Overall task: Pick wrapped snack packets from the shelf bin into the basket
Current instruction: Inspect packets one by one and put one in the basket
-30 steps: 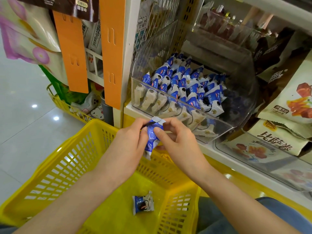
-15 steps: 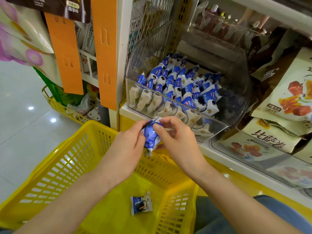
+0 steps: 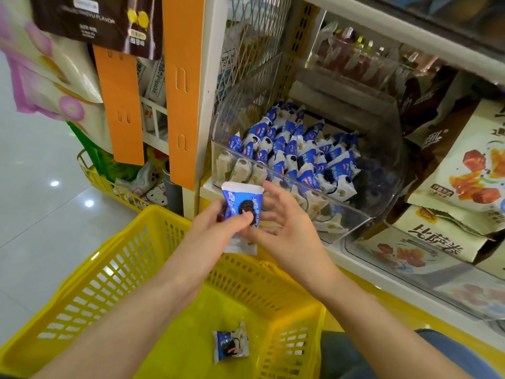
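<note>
The left hand [image 3: 216,228] pinches the snack packet [image 3: 241,203] upright, directly above the basket [image 3: 109,258], near its far wall. The right hand [image 3: 289,233] is spread loose beside the packet, perhaps touching its edge.

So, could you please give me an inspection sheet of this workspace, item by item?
Surface: white shelf carrying the clear bin.
Job's things: blue packets piled in the bin; held packet above the yellow basket; one packet lies on the basket's floor.
Clutter: large snack bags right of the bin; orange strips hang on the left.
Grippers: left hand pinches the held packet; right hand beside it, fingers straight.
Cables: nothing seen.
Surroundings: glossy tiled floor; another yellow basket at the left.
</note>
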### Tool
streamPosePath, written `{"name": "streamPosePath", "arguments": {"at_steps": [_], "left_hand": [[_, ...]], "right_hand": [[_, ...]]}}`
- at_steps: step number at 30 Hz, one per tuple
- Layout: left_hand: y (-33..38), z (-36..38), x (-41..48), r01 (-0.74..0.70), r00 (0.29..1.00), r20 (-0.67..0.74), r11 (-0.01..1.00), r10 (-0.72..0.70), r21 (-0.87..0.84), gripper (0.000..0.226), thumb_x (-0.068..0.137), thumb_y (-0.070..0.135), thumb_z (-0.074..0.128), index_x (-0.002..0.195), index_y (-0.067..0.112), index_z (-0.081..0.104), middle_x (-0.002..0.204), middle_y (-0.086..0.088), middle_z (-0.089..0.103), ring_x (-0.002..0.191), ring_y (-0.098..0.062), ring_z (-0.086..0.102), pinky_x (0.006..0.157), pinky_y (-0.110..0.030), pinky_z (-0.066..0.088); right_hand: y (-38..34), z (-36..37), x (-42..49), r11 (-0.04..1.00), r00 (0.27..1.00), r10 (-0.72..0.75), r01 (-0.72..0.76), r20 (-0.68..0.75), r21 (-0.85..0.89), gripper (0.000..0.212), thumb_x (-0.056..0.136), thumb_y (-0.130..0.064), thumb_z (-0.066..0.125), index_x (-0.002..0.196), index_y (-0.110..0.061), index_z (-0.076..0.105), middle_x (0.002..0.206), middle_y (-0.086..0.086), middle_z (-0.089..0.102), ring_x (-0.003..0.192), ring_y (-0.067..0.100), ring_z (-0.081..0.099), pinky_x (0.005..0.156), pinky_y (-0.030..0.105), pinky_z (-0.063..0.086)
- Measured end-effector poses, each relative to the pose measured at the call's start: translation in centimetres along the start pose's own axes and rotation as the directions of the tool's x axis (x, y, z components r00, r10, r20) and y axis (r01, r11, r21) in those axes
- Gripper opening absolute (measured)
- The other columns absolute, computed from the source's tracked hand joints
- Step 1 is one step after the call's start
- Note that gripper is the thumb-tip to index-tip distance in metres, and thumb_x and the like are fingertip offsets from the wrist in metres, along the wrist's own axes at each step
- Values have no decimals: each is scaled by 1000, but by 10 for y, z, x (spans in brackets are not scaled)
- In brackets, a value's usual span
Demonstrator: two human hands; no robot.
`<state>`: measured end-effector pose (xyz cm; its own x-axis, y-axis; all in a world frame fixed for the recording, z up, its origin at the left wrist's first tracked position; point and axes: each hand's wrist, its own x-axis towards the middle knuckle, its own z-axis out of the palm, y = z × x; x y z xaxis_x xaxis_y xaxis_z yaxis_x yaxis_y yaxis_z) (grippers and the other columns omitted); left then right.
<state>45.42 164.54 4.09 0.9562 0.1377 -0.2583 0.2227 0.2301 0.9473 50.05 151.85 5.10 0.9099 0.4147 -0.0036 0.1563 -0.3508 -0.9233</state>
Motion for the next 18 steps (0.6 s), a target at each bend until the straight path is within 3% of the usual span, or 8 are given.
{"name": "streamPosePath", "arguments": {"at_steps": [2,5,9,14,18], "left_hand": [[2,-2,2,-53,997,-54,997,56,51,27,87,22,60,113,28,60,105,7,69,100,-9,63,89,-26,47],[8,-6,5,-128,990,-49,988,132,84,21,88,20,59,106,29,61,98,12,70,88,4,63,65,-6,45],[15,-10,10,-212,977,-5,971,214,111,16,88,21,58,100,30,62,93,21,71,85,6,63,63,-5,45],[23,-13,16,-277,960,-32,959,279,58,17,85,23,60,100,31,62,91,21,71,86,5,64,64,-6,45],[30,-14,24,-296,951,-99,955,294,0,11,85,24,60,95,28,62,87,17,72,80,7,64,60,-4,44]], "right_hand": [[-2,-2,3,999,999,-17,18,-29,34,73,73,-12,77,134,-24,39,110,-9,63,98,4,61,82,25,54],[-7,-6,5,995,995,-64,70,-78,77,59,72,-8,77,120,-26,48,97,-6,67,87,2,63,75,17,52],[-15,-4,5,986,979,-138,150,-151,71,42,74,-7,74,101,-32,55,91,-10,67,82,-1,63,73,16,51],[-33,-8,5,960,943,-278,279,-182,-21,33,85,-11,63,107,-34,53,99,-11,64,93,0,61,81,17,50],[-48,-29,34,906,877,-409,358,-252,-224,24,92,-16,54,103,-36,54,98,-17,62,95,-2,60,81,13,48]]}}
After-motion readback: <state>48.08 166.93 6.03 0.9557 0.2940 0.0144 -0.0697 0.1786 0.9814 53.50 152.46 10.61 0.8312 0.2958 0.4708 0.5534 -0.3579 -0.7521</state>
